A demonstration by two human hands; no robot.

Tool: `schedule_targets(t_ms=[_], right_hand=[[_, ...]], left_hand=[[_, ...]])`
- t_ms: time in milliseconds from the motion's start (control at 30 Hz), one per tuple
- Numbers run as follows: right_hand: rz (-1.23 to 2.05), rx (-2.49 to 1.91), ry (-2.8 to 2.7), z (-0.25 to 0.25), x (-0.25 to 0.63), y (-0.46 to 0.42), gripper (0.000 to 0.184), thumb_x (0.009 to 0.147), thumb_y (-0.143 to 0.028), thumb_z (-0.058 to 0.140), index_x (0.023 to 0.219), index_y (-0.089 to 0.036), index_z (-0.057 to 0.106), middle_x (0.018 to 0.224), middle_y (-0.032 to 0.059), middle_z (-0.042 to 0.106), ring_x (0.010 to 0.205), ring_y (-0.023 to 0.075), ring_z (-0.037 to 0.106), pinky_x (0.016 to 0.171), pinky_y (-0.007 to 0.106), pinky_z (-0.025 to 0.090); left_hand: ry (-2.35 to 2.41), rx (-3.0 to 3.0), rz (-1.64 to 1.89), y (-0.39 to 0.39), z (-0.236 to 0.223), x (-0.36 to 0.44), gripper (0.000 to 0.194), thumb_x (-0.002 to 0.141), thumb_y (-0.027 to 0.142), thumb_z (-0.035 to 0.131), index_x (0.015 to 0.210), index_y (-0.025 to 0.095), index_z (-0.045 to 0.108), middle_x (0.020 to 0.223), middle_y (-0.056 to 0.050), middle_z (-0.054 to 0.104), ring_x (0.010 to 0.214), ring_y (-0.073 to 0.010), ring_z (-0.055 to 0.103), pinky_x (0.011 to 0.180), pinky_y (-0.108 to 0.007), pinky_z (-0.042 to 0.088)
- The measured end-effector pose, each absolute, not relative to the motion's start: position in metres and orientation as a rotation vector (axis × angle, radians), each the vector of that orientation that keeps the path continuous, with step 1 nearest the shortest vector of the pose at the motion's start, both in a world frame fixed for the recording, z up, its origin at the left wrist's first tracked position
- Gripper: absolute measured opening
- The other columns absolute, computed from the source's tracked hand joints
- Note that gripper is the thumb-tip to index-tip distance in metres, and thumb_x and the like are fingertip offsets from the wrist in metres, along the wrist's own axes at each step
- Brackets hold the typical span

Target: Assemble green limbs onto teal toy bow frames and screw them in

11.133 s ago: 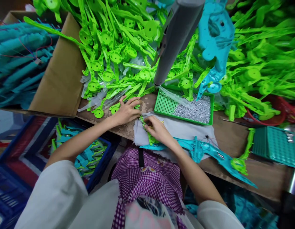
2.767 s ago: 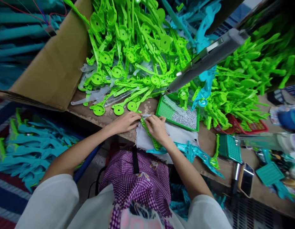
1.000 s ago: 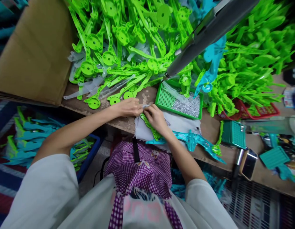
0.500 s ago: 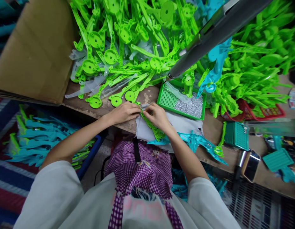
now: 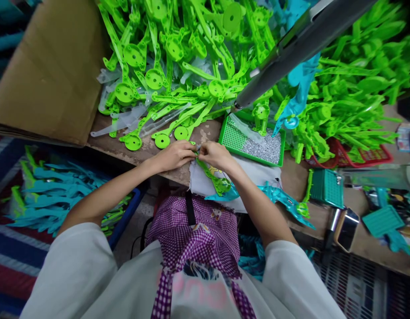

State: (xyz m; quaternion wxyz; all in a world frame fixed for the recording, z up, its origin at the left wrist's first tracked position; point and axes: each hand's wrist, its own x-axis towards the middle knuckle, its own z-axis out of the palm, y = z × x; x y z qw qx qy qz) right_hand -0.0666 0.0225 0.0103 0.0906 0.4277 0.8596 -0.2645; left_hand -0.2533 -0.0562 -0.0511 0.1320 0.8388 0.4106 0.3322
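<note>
A bright green plastic part (image 5: 218, 182) lies slantwise over a white cloth (image 5: 254, 170) at the table edge. My left hand (image 5: 176, 155) has its fingers closed on the upper end of this part. My right hand (image 5: 215, 155) is pinched right beside the left fingertips, over the same end; whatever is between its fingers is too small to make out. A turquoise plastic part (image 5: 281, 199) rests on the cloth, partly behind my right forearm. Just beyond my right hand stands a green basket (image 5: 225, 139) holding many small silvery metal pieces.
Green plastic parts (image 5: 155, 79) are heaped at the back, with more in red baskets (image 5: 374, 153) at right. A dark pen-shaped tool (image 5: 274, 66) hangs over the green basket. A cardboard box (image 5: 48, 75) stands left, above a blue crate (image 5: 125, 217) of parts. A phone (image 5: 347, 230) lies right.
My right hand has turned and its fingers are drawn in closer to the part's end, baring more of the green part and cloth. My left hand stays nearly still.
</note>
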Motion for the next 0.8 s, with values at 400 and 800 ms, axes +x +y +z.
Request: schedule_targets(t_ms=[400,800], right_hand=[[-0.837,1.228,2.721,0.004,-0.045,0.016,0.010,0.089,-0.025,0.062,0.084,-0.022,0.070,0.086,0.0053,0.068,0.078,0.0194,0.060,0.069,0.032,0.038],[-0.596,1.395,2.844,0.003,-0.040,-0.015,0.025,0.100,-0.032,0.048,0.086,-0.021,0.064,0.094,0.0070,0.069,0.093,0.0251,0.062,0.079,0.036,0.028]], left_hand=[[1.208,2.569,0.732,-0.064,-0.053,-0.259,0.030,0.096,0.017,0.058,0.121,0.024,0.072,0.130,-0.013,0.069,0.119,-0.0237,0.064,0.096,-0.042,0.054],[1.300,2.562,0.701,-0.067,-0.045,-0.255,0.027,0.096,0.018,0.060,0.118,0.024,0.073,0.128,-0.011,0.070,0.119,-0.0233,0.064,0.097,-0.040,0.050]])
